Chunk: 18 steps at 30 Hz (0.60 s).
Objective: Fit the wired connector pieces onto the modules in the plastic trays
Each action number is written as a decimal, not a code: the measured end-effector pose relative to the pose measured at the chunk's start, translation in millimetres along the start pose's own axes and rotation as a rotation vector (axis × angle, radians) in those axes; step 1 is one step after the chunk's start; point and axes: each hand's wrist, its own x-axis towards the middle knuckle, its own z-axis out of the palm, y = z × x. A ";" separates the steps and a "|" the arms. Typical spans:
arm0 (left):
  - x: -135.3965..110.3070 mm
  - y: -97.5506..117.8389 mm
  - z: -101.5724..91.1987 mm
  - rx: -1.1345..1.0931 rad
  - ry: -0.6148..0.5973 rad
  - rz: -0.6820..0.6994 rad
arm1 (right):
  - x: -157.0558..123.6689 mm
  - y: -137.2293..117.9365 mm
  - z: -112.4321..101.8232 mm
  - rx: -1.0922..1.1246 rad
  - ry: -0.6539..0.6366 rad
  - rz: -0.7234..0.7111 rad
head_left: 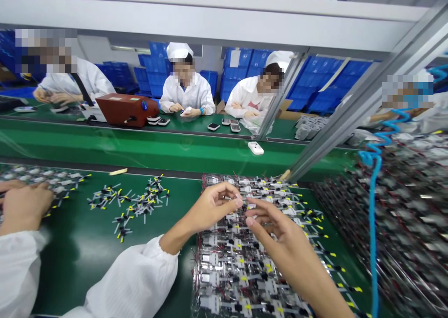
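Left hand point(210, 208) and right hand point(283, 243) curl over a wired-module stack point(227, 271) running lengthwise away, grip unclear.

Left hand point(210, 208) and right hand point(285, 245) are hovering over heaped wired parts point(238, 266) on green conveyor belt point(77, 262), fingertips nearly meeting.

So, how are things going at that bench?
Left hand, right hand: fingertips close together over the wired parts, any pinched wire too small to tell. Blue coiled hose to the right. Co-worker's hand at left, apart.
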 end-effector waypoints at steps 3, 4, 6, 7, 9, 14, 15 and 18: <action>0.7 -6.3 1.9 -0.013 0.019 -0.059 | 5.8 1.3 -3.6 -0.110 0.060 -0.042; 0.5 -8.1 2.2 -0.023 0.016 -0.075 | 7.6 2.4 -5.0 -0.156 0.074 -0.063; -0.3 -11.3 2.5 -0.059 0.013 -0.087 | 10.6 4.3 -7.5 -0.217 0.088 -0.095; -0.8 -12.9 2.7 -0.083 0.019 -0.089 | 11.6 4.8 -8.4 -0.223 0.079 -0.101; -1.7 -16.4 3.5 -0.135 0.037 -0.101 | 13.1 4.2 -9.0 -0.209 0.033 -0.120; -3.4 -25.6 5.2 -0.155 0.022 -0.121 | 18.1 0.4 -5.5 -0.306 -0.052 -0.219; -3.5 -26.3 3.4 -0.123 0.015 -0.111 | 19.6 1.4 -5.2 -0.332 -0.056 -0.221; -3.2 -26.0 -8.4 0.175 0.009 -0.008 | 24.3 10.2 -7.6 -0.420 0.003 -0.197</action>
